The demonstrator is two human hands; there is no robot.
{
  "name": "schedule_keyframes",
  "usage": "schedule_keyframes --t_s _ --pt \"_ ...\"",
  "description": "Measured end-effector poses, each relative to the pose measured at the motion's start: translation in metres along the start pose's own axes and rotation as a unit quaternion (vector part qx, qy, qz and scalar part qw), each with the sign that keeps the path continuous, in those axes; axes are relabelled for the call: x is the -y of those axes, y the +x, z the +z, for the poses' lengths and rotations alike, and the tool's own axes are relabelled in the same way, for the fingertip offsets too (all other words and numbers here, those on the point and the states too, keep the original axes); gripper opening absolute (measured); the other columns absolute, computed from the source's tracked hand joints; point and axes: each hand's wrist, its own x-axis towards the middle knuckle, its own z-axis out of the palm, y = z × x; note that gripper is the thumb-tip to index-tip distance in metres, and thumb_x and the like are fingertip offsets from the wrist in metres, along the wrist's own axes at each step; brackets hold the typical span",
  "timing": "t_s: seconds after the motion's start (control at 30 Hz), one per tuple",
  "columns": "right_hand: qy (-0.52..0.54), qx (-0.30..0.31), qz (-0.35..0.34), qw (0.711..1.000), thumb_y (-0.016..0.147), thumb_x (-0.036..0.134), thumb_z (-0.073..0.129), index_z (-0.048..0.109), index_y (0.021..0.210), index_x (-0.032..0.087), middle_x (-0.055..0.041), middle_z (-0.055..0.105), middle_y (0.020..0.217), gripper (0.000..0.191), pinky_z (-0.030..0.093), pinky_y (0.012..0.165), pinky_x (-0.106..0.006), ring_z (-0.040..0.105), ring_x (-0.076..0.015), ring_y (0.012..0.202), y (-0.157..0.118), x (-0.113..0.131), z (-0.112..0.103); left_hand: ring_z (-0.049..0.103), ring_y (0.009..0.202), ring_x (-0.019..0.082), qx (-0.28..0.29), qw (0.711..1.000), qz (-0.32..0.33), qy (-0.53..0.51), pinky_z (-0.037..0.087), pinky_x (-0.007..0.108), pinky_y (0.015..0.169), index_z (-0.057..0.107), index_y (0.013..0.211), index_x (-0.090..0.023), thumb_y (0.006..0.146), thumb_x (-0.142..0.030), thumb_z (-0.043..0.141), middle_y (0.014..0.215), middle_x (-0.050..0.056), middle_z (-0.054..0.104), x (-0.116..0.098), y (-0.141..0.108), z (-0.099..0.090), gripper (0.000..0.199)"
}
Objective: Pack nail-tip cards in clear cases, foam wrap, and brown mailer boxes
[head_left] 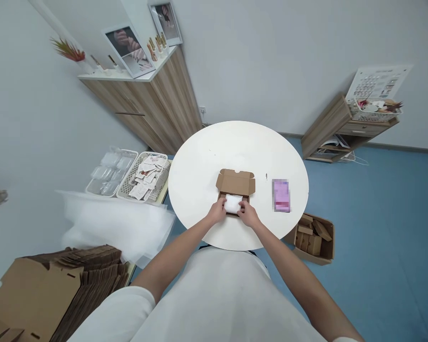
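Note:
A small brown cardboard box [236, 182] lies on the round white table [199, 156], its lid raised and folded back on the far side. In the box's tray sits a white wrapped packet [233, 204]. My left hand [217, 210] grips the packet's left end, fingers bent against it. At the right end, my right hand [248, 213] holds the packet between thumb and fingers. Part of the tray is hidden by the packet and my hands. To the right on the table lies a pink-purple item [281, 195], its details blurred.
Left of the table are a basket of cards [148, 176], a basket of clear packets [113, 172], white sheets [117, 223] and stacked flat cardboard [39, 294]. A large carton [326, 260] with small boxes stands on the floor at right.

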Motion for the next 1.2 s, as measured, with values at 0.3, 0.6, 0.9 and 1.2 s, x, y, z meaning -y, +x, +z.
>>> schedule_keyframes --t_s 0.3,0.6,0.9,1.2 --pt "-0.097 -0.023 -0.013 0.995 0.064 0.011 0.056 0.054 0.103 0.02 -0.0093 0.057 0.107 0.04 0.039 0.085 -0.035 0.052 -0.0244 0.103 0.004 0.003 0.014 0.044 0.114 0.029 0.076 0.997 0.013 0.005 0.031 0.035 0.097 0.054 0.108 -0.015 0.056 -0.005 0.054 0.119 0.015 0.051 -0.005 0.008 -0.006 0.052" --pt "-0.056 -0.135 -0.074 0.986 0.073 0.026 0.048 0.051 0.11 0.019 -0.0089 0.052 0.112 0.037 0.041 0.085 -0.034 0.052 -0.0192 0.097 0.0 0.004 -0.016 0.048 0.107 0.023 -0.027 0.997 0.047 -0.053 0.037 0.035 0.091 0.052 0.11 -0.018 0.07 -0.023 0.055 0.117 0.011 0.051 -0.003 0.024 -0.041 0.04" --pt "0.303 -0.047 0.162 0.938 0.074 0.068 0.023 0.052 0.111 0.021 -0.0094 0.06 0.106 0.066 0.046 0.071 -0.033 0.058 -0.0194 0.089 0.043 -0.001 -0.058 0.053 0.105 0.025 0.095 0.929 -0.182 -0.307 0.044 0.034 0.078 0.054 0.107 -0.015 0.072 -0.072 0.024 0.116 0.016 0.055 -0.007 0.065 -0.077 0.073" --pt "0.274 -0.035 0.044 0.96 0.078 0.064 0.027 0.047 0.118 0.033 0.0008 0.05 0.123 0.055 0.038 0.087 -0.033 0.047 -0.0168 0.107 0.051 0.018 -0.059 0.041 0.118 0.022 0.109 0.94 -0.059 -0.319 0.037 0.033 0.089 0.058 0.109 -0.024 0.079 -0.066 0.016 0.124 0.005 0.051 -0.021 0.063 -0.076 0.066"
